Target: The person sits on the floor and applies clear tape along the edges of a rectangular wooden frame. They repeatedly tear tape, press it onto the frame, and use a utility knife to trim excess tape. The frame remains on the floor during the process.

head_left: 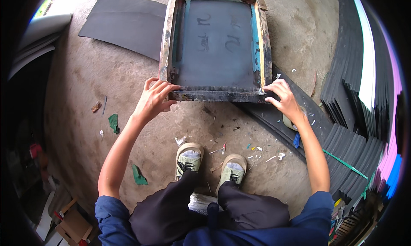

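A wooden screen-printing frame with a dark mesh is in front of me, its mesh bearing several faint marks and its inner edges smeared blue. My left hand grips the frame's near left corner, fingers over the top and thumb below the edge. On the near right corner, my right hand has its fingers curled over the rim with the thumb beneath. What lies under the frame is mostly hidden.
A dark grey sheet lies on the concrete floor at the far left. Stacked black sheets line the right side, with a tape roll beside my right forearm. Green scraps and litter dot the floor; a cardboard box stands lower left.
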{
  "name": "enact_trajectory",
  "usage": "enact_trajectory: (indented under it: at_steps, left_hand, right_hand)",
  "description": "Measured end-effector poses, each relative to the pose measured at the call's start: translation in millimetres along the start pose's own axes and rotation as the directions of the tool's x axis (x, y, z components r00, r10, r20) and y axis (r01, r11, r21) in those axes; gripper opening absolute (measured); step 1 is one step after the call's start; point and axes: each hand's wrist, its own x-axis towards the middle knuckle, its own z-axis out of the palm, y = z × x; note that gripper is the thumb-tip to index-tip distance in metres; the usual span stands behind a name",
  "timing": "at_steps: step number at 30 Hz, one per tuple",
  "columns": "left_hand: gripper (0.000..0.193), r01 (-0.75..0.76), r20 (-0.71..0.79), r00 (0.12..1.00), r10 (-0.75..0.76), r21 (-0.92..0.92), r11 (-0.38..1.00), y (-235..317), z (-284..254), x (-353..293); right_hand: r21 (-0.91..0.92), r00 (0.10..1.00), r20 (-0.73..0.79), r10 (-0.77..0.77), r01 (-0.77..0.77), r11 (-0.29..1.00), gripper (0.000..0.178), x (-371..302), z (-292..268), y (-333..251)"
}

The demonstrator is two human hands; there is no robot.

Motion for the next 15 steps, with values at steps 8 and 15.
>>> enact_trajectory:
  at_steps: [8,15]
  left_hand:
    - [0.022,-0.049,-0.167,0.985,0.043,-0.033,0.998,-3,-9,8]
    - [0.015,-0.161,-0.244,0.959,0.142,-0.059,0.985,-10,-12,5]
  right_hand:
    - [-0.137,0.987,-0.137,-0.079,0.060,0.989,0.015,2,8,-9]
    - [-0.181,0.978,-0.171,-0.118,0.086,0.980,0.017,1,6,-11]
